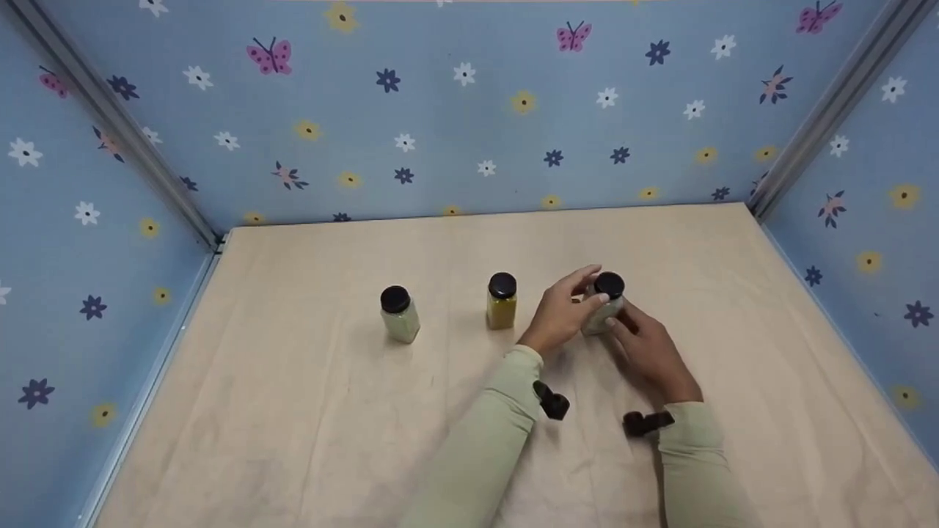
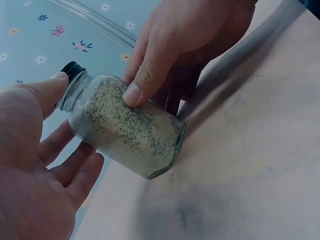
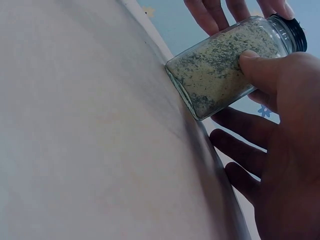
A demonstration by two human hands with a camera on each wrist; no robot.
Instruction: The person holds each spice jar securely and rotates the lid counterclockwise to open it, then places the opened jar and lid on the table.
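Observation:
A square-sided glass spice jar (image 2: 135, 130) with a black screw lid (image 1: 609, 284) holds pale granules flecked with dark green herbs. My right hand (image 1: 653, 352) grips its body, the thumb (image 3: 257, 62) pressed flat on one glass face. At the top, my left hand (image 1: 561, 308) holds the lid with its thumb (image 2: 52, 90) on the lid's side; its lower fingers spread beside the jar. The jar's base is close over the cloth in the wrist views. Left of my hands stands a jar of yellow-brown spice (image 1: 502, 312), also black-lidded.
Further left stands another black-lidded jar with pale green contents (image 1: 401, 325). A beige cloth (image 1: 293, 411) covers the table. Blue flowered panels (image 1: 455, 110) rise at the back and both sides, joined by grey metal posts (image 1: 829, 110).

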